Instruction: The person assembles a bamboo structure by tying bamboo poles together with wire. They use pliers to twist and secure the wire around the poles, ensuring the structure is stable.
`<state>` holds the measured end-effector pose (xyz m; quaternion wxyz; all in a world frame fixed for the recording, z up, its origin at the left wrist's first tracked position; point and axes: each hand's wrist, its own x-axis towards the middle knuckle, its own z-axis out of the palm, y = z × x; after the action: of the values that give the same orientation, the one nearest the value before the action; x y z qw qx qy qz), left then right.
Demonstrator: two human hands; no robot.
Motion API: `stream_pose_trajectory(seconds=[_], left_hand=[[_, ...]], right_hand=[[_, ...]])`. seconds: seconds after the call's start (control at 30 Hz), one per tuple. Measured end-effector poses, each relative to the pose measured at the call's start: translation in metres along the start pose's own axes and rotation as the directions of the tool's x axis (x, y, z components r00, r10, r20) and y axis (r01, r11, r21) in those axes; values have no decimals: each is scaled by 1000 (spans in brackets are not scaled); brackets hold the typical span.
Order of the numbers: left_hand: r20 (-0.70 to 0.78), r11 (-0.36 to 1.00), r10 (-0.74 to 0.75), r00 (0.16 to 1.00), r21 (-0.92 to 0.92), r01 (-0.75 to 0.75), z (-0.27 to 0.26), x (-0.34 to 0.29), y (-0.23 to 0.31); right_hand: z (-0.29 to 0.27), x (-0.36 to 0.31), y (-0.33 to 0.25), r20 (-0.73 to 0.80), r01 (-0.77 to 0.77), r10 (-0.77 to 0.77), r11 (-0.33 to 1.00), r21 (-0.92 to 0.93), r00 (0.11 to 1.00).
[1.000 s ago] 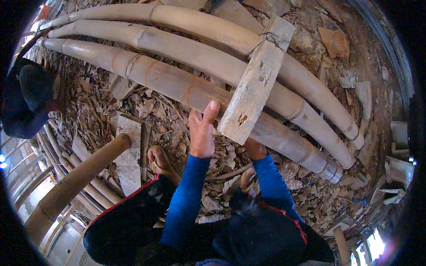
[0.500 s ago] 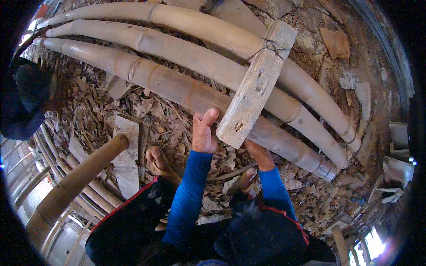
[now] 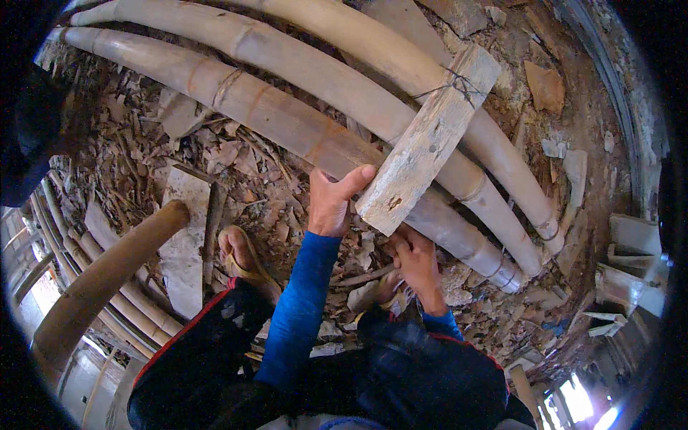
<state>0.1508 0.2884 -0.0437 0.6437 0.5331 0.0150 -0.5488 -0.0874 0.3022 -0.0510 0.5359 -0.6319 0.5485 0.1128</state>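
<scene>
Three bamboo poles lie side by side, with a rough wooden block across them. Dark wire binds the block's far end to the farthest pole. My left hand grips the nearest pole left of the block's near end, thumb on top and fingers hidden beneath. Just below that end is my right hand, its fingers bent and drawn together at the pole's near side. A thin strand shows by its wrist, but whatever its fingertips hold cannot be made out.
Dry leaves and broken pieces litter the ground. At the left, a thick round post slants beside a flat board; more poles lie behind it. My sandalled foot is close by. Part of a dark-clothed person shows far left.
My right hand has come out from beneath the nearest pole and its bent fingers now show. My left hand keeps its place on the pole. The whole view has shifted slightly.
</scene>
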Motion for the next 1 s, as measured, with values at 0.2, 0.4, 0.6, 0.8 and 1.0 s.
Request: stream_pose_trajectory(seconds=[0.2, 0.4, 0.6, 0.8, 1.0], left_hand=[[222, 925, 84, 971, -379, 7, -14, 19, -8], [228, 911, 84, 970, -411, 17, -13, 23, -8], [226, 903, 74, 971, -429, 31, -14, 26, -8], [315, 901, 97, 944, -430, 51, -17, 33, -9], [382, 881, 136, 914, -468, 64, -24, 38, -10]], right_hand=[[-54, -66, -56, -5, 210, -215, 958, -192, 976], [-164, -60, -162, 225, 406, -355, 599, -691, 907], [-153, 12, -267, 236, 377, -359, 400, -835, 903], [-155, 61, -271, 474, 602, -528, 91, -794, 705], [-155, 95, -290, 685, 737, -307, 94, -669, 661]])
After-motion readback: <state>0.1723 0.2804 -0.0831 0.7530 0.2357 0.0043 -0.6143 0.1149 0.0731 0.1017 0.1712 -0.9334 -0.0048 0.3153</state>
